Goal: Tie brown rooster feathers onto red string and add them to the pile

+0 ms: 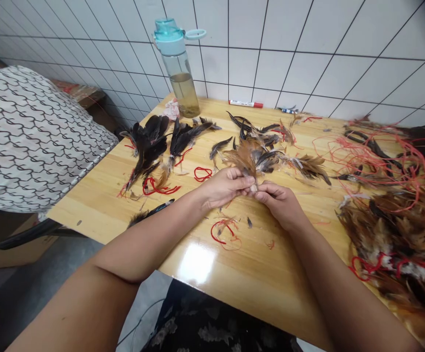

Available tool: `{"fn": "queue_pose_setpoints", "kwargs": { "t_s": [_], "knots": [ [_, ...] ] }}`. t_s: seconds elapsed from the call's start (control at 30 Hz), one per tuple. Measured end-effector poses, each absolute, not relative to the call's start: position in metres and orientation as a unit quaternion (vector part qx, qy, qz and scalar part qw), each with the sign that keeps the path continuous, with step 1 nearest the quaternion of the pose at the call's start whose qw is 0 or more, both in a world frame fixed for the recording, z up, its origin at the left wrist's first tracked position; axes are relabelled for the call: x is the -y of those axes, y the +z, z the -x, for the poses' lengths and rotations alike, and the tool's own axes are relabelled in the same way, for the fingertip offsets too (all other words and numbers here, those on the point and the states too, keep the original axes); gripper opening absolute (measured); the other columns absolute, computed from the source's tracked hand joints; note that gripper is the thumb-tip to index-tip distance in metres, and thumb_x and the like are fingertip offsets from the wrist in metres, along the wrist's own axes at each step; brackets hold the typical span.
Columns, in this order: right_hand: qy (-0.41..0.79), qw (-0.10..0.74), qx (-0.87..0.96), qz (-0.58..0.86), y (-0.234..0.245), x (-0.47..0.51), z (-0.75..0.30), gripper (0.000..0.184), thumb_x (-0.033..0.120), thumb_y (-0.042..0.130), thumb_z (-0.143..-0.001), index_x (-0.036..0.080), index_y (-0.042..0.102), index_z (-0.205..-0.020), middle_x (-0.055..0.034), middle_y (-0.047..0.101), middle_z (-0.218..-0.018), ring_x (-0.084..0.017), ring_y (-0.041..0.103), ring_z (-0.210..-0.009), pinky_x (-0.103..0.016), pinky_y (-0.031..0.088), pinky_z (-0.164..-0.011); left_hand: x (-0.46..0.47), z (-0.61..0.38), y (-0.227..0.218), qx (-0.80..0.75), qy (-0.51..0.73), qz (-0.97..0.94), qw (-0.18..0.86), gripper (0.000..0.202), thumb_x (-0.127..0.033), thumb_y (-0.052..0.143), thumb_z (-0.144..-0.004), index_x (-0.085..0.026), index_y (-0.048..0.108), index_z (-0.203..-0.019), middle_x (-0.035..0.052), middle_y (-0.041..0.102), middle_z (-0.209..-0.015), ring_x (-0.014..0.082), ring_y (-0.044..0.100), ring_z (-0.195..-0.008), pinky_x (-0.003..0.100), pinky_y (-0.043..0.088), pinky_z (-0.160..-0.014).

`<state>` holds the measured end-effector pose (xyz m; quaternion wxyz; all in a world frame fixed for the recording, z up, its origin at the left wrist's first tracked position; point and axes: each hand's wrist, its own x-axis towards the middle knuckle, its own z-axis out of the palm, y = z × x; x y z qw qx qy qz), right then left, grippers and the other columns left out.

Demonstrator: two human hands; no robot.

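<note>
My left hand (224,187) and my right hand (277,202) meet over the middle of the wooden table (256,274). Both pinch the quill end of a small bunch of brown feathers (244,159) that fans away from me. Fingers of both hands are closed round the stems. Just beyond the bunch lie more brown and dark loose feathers (271,156). Bundles of black feathers (150,142) tied with red string rest to the left. A loop of red string (202,173) sits beside my left hand.
A large heap of brown feathers and tangled red string (399,230) fills the right side. A water bottle (180,68) and a red-capped marker (245,103) stand by the tiled wall. A patterned cloth (25,142) lies off the table's left. Red string scraps (224,233) lie near me.
</note>
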<state>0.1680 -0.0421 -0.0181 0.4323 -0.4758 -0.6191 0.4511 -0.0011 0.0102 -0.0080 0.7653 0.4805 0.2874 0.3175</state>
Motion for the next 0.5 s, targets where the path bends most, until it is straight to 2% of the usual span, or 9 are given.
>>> {"fn": "queue_pose_setpoints", "kwargs": {
  "t_s": [0.2, 0.5],
  "knots": [
    [0.480, 0.437, 0.605, 0.460, -0.0186, 0.0417, -0.1735, 0.020, 0.039, 0.066, -0.078, 0.020, 0.071, -0.078, -0.0015, 0.068, -0.080, -0.016, 0.061, -0.080, -0.031, 0.046, -0.081, -0.0103, 0.0031, -0.0035, -0.260, 0.314, -0.398, 0.822, 0.035, -0.036, 0.085, -0.061, -0.008, 0.066, -0.068, 0.0037, 0.065, -0.065, 0.0091, 0.059, -0.062, 0.024, 0.045, -0.065],
    [0.488, 0.453, 0.598, 0.447, -0.0165, 0.0418, -0.1670, 0.025, 0.044, 0.069, -0.077, 0.020, 0.068, -0.071, -0.0002, 0.066, -0.073, -0.016, 0.061, -0.077, -0.032, 0.046, -0.082, -0.0077, 0.0000, -0.0060, -0.250, 0.298, -0.393, 0.833, 0.033, -0.035, 0.085, -0.062, -0.008, 0.067, -0.068, 0.0030, 0.066, -0.066, 0.0068, 0.058, -0.062, 0.020, 0.045, -0.064]
  ]
}}
